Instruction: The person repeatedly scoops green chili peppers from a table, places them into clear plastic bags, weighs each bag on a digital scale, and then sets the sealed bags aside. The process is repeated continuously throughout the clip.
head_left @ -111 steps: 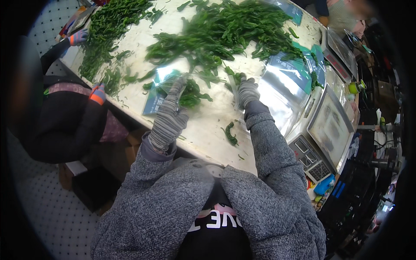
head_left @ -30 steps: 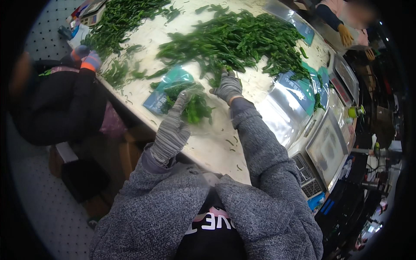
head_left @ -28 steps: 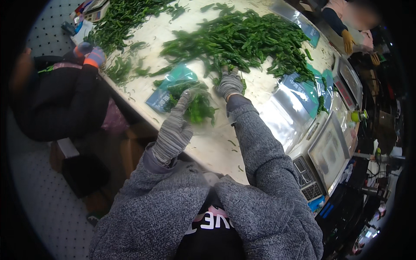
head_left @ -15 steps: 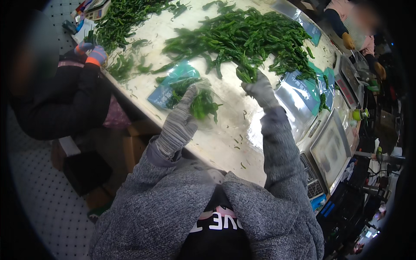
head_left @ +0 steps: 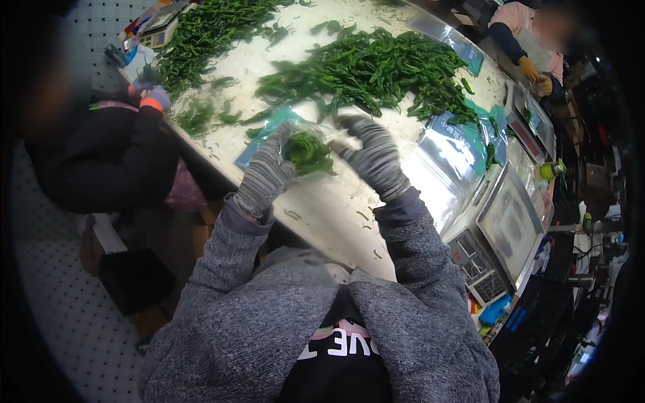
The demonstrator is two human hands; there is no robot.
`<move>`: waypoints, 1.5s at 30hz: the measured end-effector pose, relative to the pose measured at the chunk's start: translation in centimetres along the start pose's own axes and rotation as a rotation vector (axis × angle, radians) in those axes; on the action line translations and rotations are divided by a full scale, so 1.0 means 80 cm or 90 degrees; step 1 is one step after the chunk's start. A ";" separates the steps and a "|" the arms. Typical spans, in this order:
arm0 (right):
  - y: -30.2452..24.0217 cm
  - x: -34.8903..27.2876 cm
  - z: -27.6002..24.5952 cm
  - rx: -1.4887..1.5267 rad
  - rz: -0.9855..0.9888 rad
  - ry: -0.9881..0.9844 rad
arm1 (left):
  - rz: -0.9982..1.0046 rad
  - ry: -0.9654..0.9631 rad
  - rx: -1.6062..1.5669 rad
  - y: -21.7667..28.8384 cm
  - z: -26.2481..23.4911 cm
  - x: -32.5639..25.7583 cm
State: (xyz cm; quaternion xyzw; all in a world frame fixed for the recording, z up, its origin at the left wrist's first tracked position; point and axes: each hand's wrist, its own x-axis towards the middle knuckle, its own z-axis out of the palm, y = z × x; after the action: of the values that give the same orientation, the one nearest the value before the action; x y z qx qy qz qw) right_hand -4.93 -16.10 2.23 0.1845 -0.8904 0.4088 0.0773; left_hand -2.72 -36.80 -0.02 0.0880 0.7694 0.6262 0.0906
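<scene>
Your left hand [head_left: 265,173] and right hand [head_left: 374,156], both in grey gloves, pinch the sides of a clear bag of green peppers [head_left: 307,152] just above the white tabletop [head_left: 336,208], near the big pepper pile [head_left: 373,67].

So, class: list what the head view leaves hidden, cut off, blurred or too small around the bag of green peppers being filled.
- Bag mouth: hidden between the left hand and right hand.
- Right hand's palm: turned away.
- Weighing scale display: too small, glare.
- Co-worker's hand: fingers buried in the far pepper pile.
</scene>
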 end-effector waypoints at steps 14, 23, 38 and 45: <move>-0.028 -0.057 -0.154 0.409 0.003 -0.018 | 0.279 -0.289 -0.126 0.152 -0.005 0.052; -0.047 -0.212 -0.353 0.101 -0.091 0.397 | 1.103 -0.637 -0.034 0.328 0.242 0.143; 0.001 -0.507 -0.255 0.240 0.462 0.348 | 0.848 -0.396 0.607 0.231 0.475 0.072; 0.017 -0.552 -0.200 0.413 0.593 0.449 | 0.740 -0.810 0.234 0.214 0.381 0.046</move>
State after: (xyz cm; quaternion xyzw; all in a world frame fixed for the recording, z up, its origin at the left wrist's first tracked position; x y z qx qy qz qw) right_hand 34.99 8.51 -0.99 -0.3499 -0.6304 0.6825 0.1201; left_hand 1.74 -3.61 10.53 0.8110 0.4949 0.2717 0.1535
